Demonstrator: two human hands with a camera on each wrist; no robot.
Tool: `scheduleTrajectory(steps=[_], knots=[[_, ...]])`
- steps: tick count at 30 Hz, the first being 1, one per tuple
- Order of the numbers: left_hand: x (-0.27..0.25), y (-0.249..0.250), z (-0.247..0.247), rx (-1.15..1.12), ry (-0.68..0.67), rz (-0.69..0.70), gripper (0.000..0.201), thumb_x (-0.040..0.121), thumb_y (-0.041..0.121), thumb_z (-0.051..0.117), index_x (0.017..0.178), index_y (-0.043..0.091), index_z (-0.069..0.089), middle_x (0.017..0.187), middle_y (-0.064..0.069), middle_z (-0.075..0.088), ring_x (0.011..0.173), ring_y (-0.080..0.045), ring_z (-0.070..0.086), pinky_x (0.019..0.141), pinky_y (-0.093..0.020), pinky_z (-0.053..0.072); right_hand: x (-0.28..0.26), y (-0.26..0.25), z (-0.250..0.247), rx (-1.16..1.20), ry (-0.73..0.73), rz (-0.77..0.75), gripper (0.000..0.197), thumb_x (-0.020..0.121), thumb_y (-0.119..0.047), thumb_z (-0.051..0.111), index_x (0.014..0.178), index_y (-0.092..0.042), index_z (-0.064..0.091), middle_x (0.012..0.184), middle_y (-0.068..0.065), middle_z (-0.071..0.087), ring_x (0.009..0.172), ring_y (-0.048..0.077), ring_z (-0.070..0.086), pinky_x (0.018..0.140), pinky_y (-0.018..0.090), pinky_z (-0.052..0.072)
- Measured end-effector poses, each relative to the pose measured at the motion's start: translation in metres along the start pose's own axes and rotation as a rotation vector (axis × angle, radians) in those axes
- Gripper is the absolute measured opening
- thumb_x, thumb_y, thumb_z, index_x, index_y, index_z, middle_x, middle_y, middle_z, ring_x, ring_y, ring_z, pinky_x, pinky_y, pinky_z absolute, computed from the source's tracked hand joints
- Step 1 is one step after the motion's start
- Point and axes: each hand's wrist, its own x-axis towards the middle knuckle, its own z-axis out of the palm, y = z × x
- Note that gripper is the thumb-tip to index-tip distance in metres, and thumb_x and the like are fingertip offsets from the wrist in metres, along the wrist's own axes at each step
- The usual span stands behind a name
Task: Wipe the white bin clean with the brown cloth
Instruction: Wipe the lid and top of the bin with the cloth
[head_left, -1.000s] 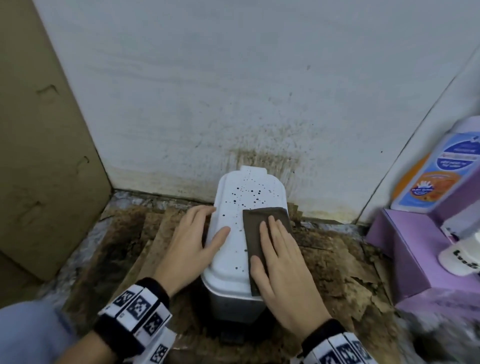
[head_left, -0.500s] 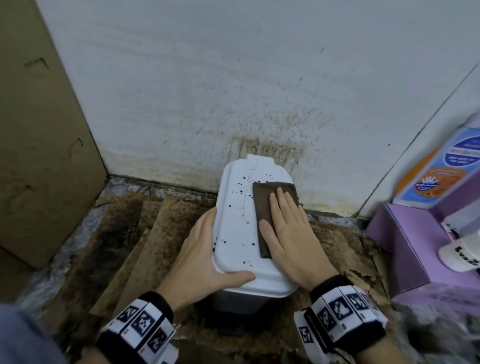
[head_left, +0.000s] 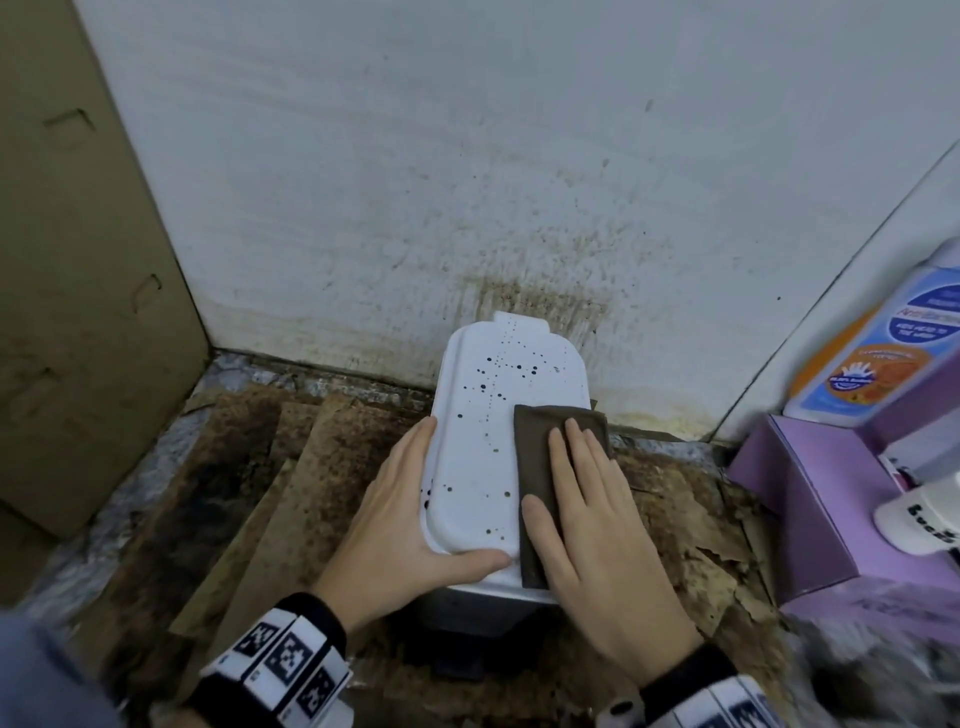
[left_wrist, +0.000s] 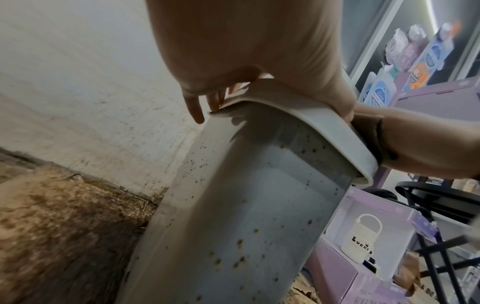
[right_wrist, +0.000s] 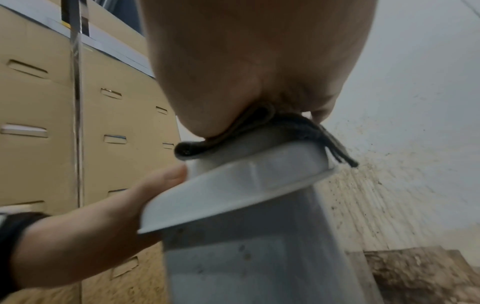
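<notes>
The right hand (head_left: 597, 530) hides much of the brown cloth (head_left: 535, 441); the bottle (head_left: 878, 353) is cut off

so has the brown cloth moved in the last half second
Yes: the brown cloth, pressed under the right hand, slid back along the white bin lid toward its near edge, away from the wall.
</notes>
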Motion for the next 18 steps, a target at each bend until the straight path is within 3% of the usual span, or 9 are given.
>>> scheduleTrajectory(steps=[3,6,11,15,18], knots=[[0.0,0.002,0.0,0.002,-0.004,0.02,0.134,0.054,0.081,0.079,0.157,0.048,0.0,0.159,0.038,-0.003,0.152,0.005,0.007,0.124,-0.048,0.022,0.023,0.011,-0.006,-0.012,-0.021,-0.031,0.078,0.095,-0.062,0.003,0.161,-0.019,-0.002,0.166,-0.006,-0.013,0.153,0.008,-0.016,0.126,0.031,-0.004],[0.001,0.002,0.0,0.009,-0.014,0.031,0.131,0.057,0.08,0.079,0.157,0.048,0.001,0.16,0.037,-0.002,0.152,0.004,0.008,0.123,-0.05,0.023,0.055,0.025,-0.009,0.0,-0.053,-0.04,0.081,0.094,-0.064,0.003,0.161,-0.019,-0.001,0.169,-0.001,-0.009,0.155,0.013,-0.011,0.127,0.038,0.001],[0.0,0.0,0.001,-0.005,-0.011,0.033,0.128,0.057,0.081,0.079,0.156,0.05,0.003,0.16,0.037,0.0,0.152,0.002,0.01,0.123,-0.051,0.025,0.095,0.042,-0.013,-0.03,-0.078,-0.042,0.069,0.104,-0.054,0.02,0.161,-0.017,0.003,0.169,0.007,-0.001,0.155,0.023,0.0,0.126,0.043,0.007],[0.001,0.003,-0.001,0.006,-0.016,0.062,0.126,0.059,0.078,0.08,0.156,0.048,0.005,0.159,0.036,0.003,0.151,0.004,0.013,0.122,-0.048,0.027,0.091,0.043,-0.01,-0.051,-0.083,-0.116,0.063,0.108,-0.047,0.018,0.161,-0.02,-0.003,0.167,-0.003,-0.019,0.153,0.01,-0.017,0.125,0.036,-0.006],[0.002,0.003,-0.002,0.027,-0.029,0.065,0.127,0.06,0.079,0.079,0.157,0.045,0.004,0.159,0.033,0.002,0.151,0.002,0.012,0.122,-0.048,0.027,0.079,0.039,-0.011,0.068,-0.113,-0.108,0.061,0.109,-0.045,0.021,0.16,-0.023,-0.003,0.167,-0.006,-0.016,0.152,0.007,-0.017,0.127,0.036,-0.003]])
